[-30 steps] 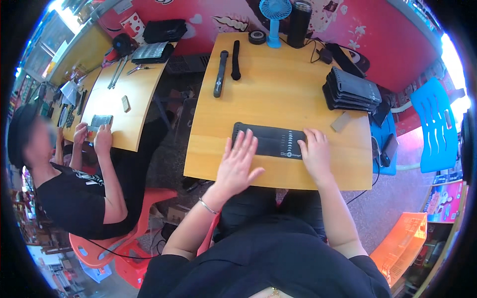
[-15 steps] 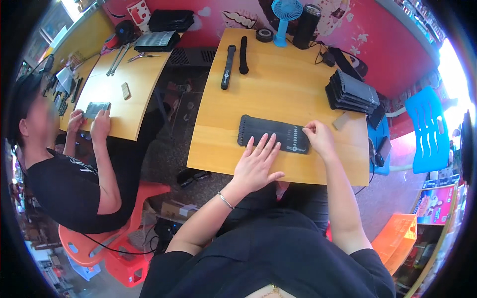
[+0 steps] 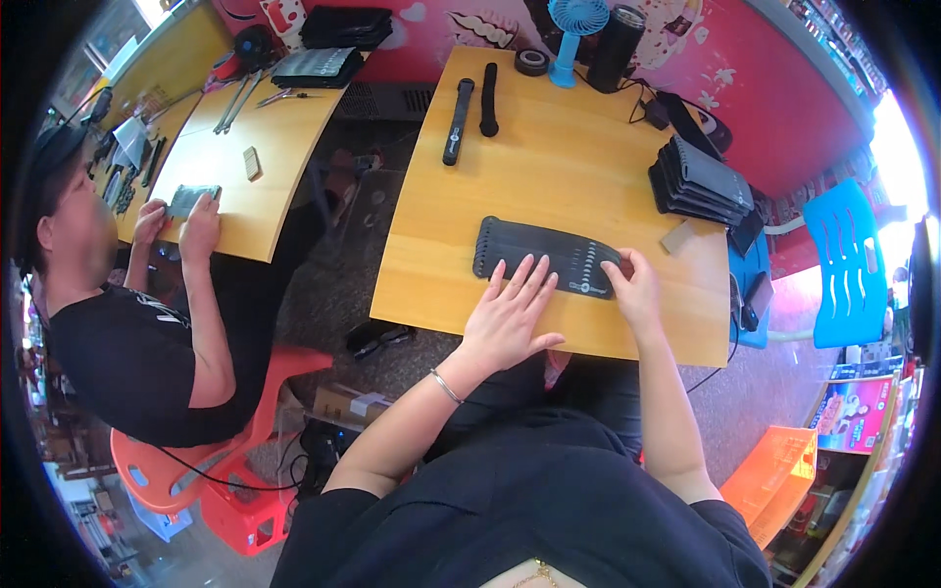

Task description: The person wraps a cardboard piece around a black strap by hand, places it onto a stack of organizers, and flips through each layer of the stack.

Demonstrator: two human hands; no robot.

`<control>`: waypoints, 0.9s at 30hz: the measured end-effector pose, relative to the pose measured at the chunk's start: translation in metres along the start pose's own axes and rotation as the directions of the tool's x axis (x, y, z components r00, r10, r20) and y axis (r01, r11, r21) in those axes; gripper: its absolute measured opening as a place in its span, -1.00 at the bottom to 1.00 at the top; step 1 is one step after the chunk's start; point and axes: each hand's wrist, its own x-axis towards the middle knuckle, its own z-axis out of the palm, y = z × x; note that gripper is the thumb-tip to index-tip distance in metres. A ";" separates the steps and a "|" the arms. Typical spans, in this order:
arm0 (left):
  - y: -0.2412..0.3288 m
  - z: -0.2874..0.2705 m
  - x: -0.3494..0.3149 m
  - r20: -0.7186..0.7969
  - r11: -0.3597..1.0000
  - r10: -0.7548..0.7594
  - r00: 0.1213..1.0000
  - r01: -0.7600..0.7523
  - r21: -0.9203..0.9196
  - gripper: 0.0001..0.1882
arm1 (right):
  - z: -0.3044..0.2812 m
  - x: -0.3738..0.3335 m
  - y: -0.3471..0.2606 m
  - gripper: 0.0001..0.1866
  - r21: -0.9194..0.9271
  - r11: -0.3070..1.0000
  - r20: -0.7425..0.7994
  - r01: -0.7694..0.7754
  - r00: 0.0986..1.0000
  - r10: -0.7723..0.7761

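Observation:
A flat row of black hook-and-loop straps [image 3: 534, 245] lies side by side on the wooden table in front of me, with rounded ends at the left and pale printing toward the right. My left hand [image 3: 510, 312] is spread out, its fingertips resting on the near edge of the row. At the right end, the thumb and fingers of my right hand [image 3: 632, 286] pinch the edge of the straps. Farther off at the left lie two loose straps, a grey-black strap [image 3: 458, 122] and a narrower black strap [image 3: 489, 101].
Stacked black strap bundles [image 3: 701, 184] and a small tan block [image 3: 677, 236] are at the table's right. A blue fan [image 3: 566, 44], black tape roll [image 3: 532, 63] and dark bottle [image 3: 616, 49] stand at the back. A co-worker [image 3: 123, 343] handles a dark strip piece at the left table.
The view has shifted slightly. My right hand keeps its pinch, and the right end of the strap row now curves more at its far corner. My left hand stays spread on the near edge.

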 end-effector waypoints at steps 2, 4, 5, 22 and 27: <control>0.000 0.001 0.001 -0.003 1.000 0.000 1.000 0.000 -0.004 -0.07 | -0.003 -0.006 -0.002 -0.84 -0.053 0.999 0.022 -0.010 1.000 0.011; 0.000 -0.002 0.000 -0.001 1.000 -0.009 1.000 0.009 -0.004 -0.06 | -0.002 -0.017 -0.026 -0.82 -0.095 0.995 0.012 0.036 0.999 -0.035; 0.000 -0.003 -0.001 -0.001 1.000 -0.016 1.000 0.016 -0.006 -0.05 | -0.001 -0.019 -0.043 -0.82 -0.092 0.995 0.014 0.035 0.999 -0.034; -0.005 0.002 -0.016 -0.385 0.954 0.150 0.911 -0.236 -0.186 -0.69 | 0.039 -0.019 -0.167 -0.80 -0.215 0.841 0.235 0.497 0.862 -0.450; -0.003 0.003 -0.016 -0.387 0.935 0.084 0.918 -0.207 -0.288 -0.80 | -0.024 -0.031 -0.245 -0.85 -0.155 0.679 -0.224 0.718 0.644 -0.732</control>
